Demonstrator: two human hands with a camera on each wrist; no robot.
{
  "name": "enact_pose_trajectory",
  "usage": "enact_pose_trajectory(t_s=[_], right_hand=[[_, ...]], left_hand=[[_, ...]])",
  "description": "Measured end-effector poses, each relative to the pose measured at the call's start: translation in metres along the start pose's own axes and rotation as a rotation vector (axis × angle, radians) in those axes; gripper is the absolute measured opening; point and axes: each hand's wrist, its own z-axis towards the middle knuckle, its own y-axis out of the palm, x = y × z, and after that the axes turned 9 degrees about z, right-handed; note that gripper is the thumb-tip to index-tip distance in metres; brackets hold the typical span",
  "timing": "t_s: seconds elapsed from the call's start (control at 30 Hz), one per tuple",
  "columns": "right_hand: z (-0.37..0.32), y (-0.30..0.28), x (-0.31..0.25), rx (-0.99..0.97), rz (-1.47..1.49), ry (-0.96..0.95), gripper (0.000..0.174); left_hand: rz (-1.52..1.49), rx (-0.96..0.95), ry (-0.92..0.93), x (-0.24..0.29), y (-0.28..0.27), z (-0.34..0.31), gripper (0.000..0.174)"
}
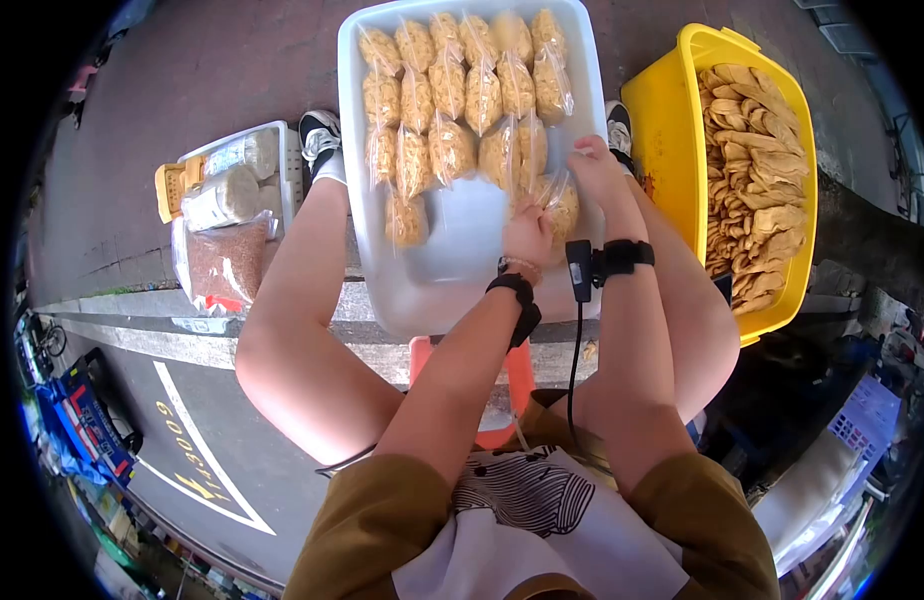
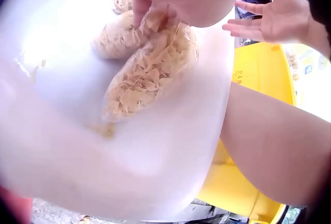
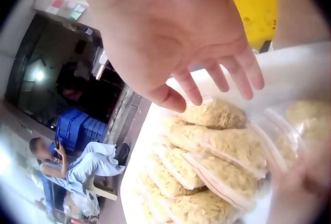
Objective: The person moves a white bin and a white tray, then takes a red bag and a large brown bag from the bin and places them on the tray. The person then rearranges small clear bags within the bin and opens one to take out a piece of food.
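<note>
In the head view my left hand (image 1: 529, 236) is at the lower right of a white tray (image 1: 452, 290), its fingers on a clear bag of pale yellow pieces (image 1: 561, 208). The left wrist view has the thumb and fingers of that left hand (image 2: 189, 1) pinching the top of a filled bag (image 2: 147, 76). My right hand (image 1: 600, 172) hovers over the tray's right edge. In the right wrist view this right hand (image 3: 176, 35) has its fingers spread, holding nothing, above rows of zip bags (image 3: 227, 146).
A yellow tub (image 1: 692, 190) of flat brown pieces stands right of the tray. At left, a small basket (image 1: 287, 160) holds wrapped packs and a bag of reddish-brown grains (image 1: 227, 265). A seated person (image 3: 77, 167) and blue crates (image 3: 72, 125) are beyond.
</note>
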Motion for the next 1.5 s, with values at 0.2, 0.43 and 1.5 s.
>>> enact_pose_trajectory(t_s=[0.2,0.43,1.5], right_hand=[[-0.026,0.056,0.080,0.054,-0.074,0.178,0.090],[-0.014,0.058,0.083,0.236,0.211,0.107,0.081],[-0.041,0.126,0.026,0.420,1.061,-0.059,0.030]], left_hand=[[-0.213,-0.024,-0.052,-0.021,-0.002,0.026,0.022],[0.249,-0.176,0.226,-0.015,-0.048,0.050,0.029],[-1.492,0.109,-1.176,-0.127,-0.052,0.037,0.071]])
